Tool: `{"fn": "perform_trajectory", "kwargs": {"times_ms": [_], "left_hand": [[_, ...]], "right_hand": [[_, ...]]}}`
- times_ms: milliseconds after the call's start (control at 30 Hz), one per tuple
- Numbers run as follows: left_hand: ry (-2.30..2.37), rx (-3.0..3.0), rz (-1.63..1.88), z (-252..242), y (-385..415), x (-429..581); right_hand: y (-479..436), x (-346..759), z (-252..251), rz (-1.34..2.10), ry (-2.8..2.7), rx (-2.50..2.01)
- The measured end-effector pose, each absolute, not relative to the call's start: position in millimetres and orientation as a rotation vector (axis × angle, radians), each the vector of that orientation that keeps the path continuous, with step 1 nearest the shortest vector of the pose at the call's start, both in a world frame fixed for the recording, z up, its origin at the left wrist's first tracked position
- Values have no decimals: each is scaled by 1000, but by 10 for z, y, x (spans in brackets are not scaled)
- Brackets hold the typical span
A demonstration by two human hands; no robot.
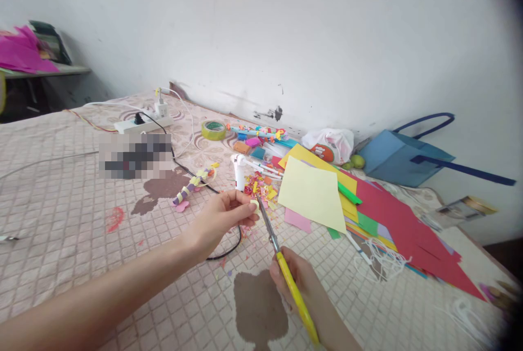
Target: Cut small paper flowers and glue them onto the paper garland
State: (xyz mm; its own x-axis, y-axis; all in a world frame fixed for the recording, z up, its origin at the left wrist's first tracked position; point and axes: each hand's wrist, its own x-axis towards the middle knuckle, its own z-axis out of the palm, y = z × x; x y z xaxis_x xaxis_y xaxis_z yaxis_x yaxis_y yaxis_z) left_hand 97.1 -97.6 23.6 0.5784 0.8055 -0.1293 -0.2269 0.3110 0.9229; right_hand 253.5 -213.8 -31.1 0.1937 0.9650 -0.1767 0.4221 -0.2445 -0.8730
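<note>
Between the fingertips of my left hand (pixel 231 212) is a small piece of pale yellow paper (pixel 255 205). My right hand (pixel 300 280) is wrapped around a pair of scissors (pixel 294 296) with yellow handles and metal blades. The blade tips lie right beside the paper piece; I cannot tell whether they touch it. Just beyond my fingertips is a pile of small colored paper scraps (pixel 265 186). A white glue gun (pixel 238 172) stands behind that pile. To the left lies a purple and yellow wrapped stick (pixel 194 186).
Pale yellow paper (pixel 312 193) and red sheets (pixel 392 231) cover the right side. Behind are a tape roll (pixel 213 130), a plastic bag (pixel 329 145) and a blue bag (pixel 402 157). A black cord (pixel 226 254) runs under my left arm from the power strip (pixel 143 122).
</note>
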Motion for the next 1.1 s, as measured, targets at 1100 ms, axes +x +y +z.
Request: {"fn": "perform_trajectory", "kwargs": {"times_ms": [1100], "left_hand": [[696,996,796,172,-999,1007]], "right_hand": [[-2150,2500,-216,992,-1310,-1780]]}}
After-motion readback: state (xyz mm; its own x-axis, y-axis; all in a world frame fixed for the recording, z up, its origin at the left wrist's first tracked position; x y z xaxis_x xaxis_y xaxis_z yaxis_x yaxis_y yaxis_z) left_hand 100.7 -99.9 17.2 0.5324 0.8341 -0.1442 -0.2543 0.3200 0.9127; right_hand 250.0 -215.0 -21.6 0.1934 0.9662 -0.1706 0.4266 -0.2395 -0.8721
